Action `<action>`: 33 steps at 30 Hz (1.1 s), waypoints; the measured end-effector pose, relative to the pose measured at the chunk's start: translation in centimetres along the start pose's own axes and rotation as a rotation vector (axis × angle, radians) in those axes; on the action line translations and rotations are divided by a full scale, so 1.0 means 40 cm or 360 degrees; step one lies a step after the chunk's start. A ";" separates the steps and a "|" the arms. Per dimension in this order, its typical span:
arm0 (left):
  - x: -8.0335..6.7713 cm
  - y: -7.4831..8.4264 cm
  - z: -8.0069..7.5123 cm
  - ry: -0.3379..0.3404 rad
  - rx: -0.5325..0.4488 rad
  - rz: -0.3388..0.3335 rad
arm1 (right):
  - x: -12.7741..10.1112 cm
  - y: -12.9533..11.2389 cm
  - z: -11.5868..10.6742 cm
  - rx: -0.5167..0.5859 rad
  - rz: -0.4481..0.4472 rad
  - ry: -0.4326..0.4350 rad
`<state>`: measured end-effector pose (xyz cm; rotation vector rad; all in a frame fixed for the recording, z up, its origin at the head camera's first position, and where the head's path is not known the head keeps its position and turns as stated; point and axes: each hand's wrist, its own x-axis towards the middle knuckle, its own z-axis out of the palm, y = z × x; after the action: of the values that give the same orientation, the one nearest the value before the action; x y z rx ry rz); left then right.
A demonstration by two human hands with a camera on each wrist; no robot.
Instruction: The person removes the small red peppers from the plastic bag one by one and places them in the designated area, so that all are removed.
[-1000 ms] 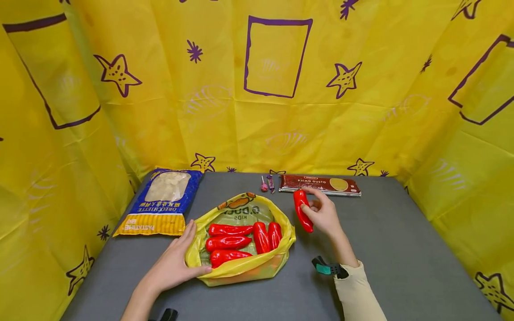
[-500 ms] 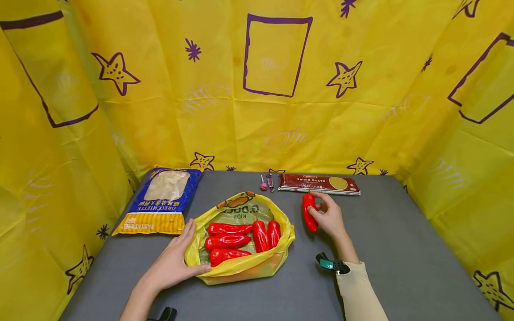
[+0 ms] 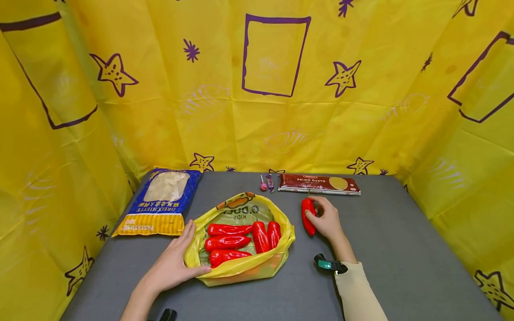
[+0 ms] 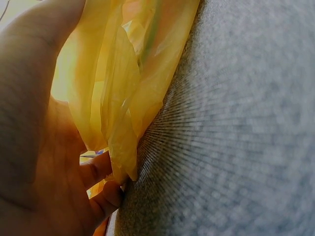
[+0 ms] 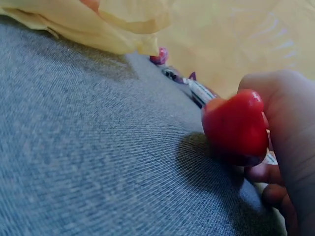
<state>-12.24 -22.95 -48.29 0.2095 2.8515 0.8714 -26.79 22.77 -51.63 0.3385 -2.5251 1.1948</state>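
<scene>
A yellow plastic bag (image 3: pixel 241 267) lies open on the grey table (image 3: pixel 401 249) with several red peppers (image 3: pixel 226 243) inside. My left hand (image 3: pixel 186 252) holds the bag's left rim, thumb over the near edge. In the left wrist view my fingers (image 4: pixel 98 196) curl round the bag's plastic (image 4: pixel 128 88). To the right of the bag, my right hand (image 3: pixel 317 214) grips one more red pepper (image 3: pixel 308 218), which rests on the table. The right wrist view shows that pepper's end (image 5: pixel 236 125) against the cloth, with my fingers (image 5: pixel 290 147) round it.
A blue bag of orecchiette pasta (image 3: pixel 164 200) lies at the back left. A brown spaghetti packet (image 3: pixel 319 184) and two small lollipops (image 3: pixel 267 183) lie along the back edge. Yellow patterned curtains (image 3: pixel 277 111) close in the table on three sides.
My right hand has lowered the red pepper from above the table down onto it, to the right of the bag. My left hand has stayed on the bag's rim.
</scene>
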 end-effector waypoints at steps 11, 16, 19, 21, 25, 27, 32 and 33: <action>-0.003 -0.003 0.008 0.0000 -0.0026 -0.0019 | 0.003 -0.005 0.001 0.0007 0.0103 -0.0030; 0.002 -0.003 0.006 0.0014 -0.0025 0.0005 | 0.005 -0.001 0.000 -0.0028 0.0157 0.0048; 0.004 -0.003 0.003 0.0026 -0.0017 0.0012 | 0.006 0.002 -0.002 -0.0026 0.0192 0.0075; 0.004 -0.003 0.001 0.0022 -0.0010 0.0011 | 0.006 0.002 -0.002 -0.0023 0.0198 0.0072; 0.003 -0.003 0.000 0.0011 -0.0009 0.0004 | 0.005 0.005 -0.001 -0.0025 0.0201 0.0061; 0.001 -0.003 0.000 0.0008 -0.0012 0.0001 | 0.004 0.008 -0.001 -0.0023 0.0197 0.0052; -0.001 0.000 -0.001 -0.0002 -0.0011 -0.0003 | 0.003 0.014 0.002 -0.0008 0.0164 0.0026; -0.001 0.000 -0.001 -0.0004 -0.0010 -0.0005 | 0.003 0.014 0.003 -0.0007 0.0157 0.0025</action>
<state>-12.20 -22.98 -48.25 0.2051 2.8459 0.8789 -27.12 23.03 -52.05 0.2049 -2.5573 1.2222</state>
